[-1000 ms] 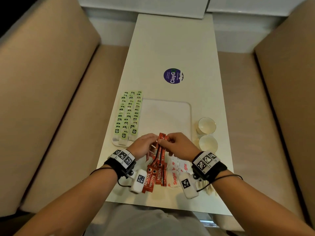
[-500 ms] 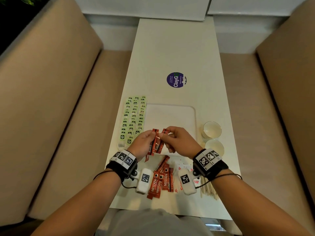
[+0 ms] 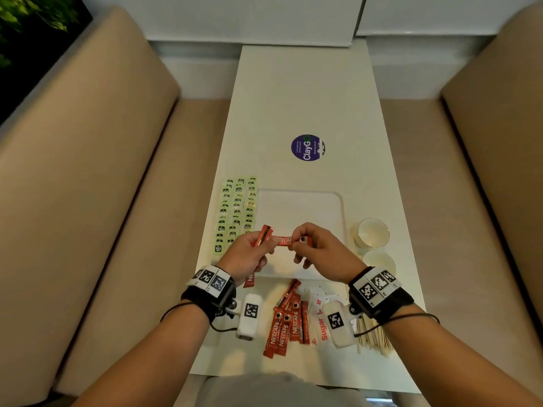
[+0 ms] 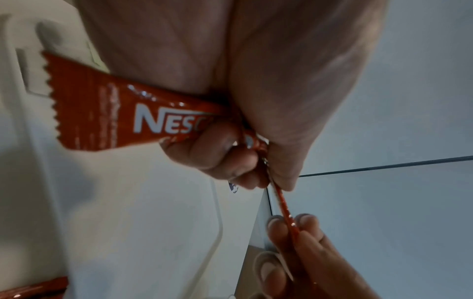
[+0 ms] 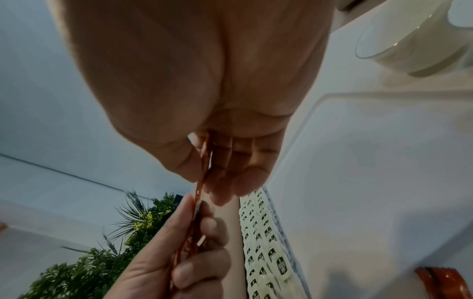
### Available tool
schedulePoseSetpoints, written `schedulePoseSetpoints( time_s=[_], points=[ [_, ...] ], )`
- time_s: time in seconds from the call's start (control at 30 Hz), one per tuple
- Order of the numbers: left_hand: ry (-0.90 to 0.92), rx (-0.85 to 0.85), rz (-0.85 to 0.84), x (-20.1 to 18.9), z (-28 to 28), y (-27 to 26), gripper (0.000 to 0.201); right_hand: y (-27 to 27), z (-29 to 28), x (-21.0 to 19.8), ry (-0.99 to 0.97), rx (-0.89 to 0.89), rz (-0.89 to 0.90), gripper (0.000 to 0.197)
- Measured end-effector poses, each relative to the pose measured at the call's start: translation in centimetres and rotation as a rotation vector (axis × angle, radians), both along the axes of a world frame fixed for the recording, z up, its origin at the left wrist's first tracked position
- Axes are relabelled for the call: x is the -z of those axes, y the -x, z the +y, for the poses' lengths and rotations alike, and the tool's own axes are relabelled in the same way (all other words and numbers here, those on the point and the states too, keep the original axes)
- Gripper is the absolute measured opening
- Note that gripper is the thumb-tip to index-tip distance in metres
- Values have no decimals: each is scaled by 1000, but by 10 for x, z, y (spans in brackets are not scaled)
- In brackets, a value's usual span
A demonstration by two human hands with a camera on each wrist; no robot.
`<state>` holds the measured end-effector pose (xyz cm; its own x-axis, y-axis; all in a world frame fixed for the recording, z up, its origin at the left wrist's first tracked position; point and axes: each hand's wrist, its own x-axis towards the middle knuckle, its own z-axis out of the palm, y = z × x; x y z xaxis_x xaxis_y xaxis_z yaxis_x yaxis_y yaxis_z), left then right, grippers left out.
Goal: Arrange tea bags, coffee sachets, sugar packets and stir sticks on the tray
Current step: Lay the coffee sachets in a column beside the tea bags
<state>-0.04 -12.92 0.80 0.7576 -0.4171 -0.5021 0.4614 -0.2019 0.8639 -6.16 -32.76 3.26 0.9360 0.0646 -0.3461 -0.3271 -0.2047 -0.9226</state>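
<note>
My left hand grips a small bunch of red coffee sachets over the near edge of the white tray. My right hand pinches one sachet that lies crosswise between both hands. The left wrist view shows a sachet in the curled left fingers and another one edge-on pinched by the right fingertips. Green tea bags lie in rows along the tray's left side. More sachets, sugar packets and stir sticks lie on the table near me.
Two white cups stand right of the tray. A round purple sticker sits on the table beyond the tray. Beige bench seats flank the narrow table. The tray's middle and right part are bare.
Both hands have lifted from the sachet pile to above the tray's near edge. The right hand has drawn one sachet sideways out of the left hand's bunch.
</note>
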Motion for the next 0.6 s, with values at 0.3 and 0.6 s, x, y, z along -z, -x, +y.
schedulePoseSetpoints(
  time_s=[0.3, 0.6],
  points=[
    [-26, -1, -69, 1, 4, -9, 12, -2, -2, 6, -4, 109, -2, 14],
    [-48, -83, -131, 12, 7, -14, 9, -8, 0, 15, -211, 191, 122, 17]
  ],
)
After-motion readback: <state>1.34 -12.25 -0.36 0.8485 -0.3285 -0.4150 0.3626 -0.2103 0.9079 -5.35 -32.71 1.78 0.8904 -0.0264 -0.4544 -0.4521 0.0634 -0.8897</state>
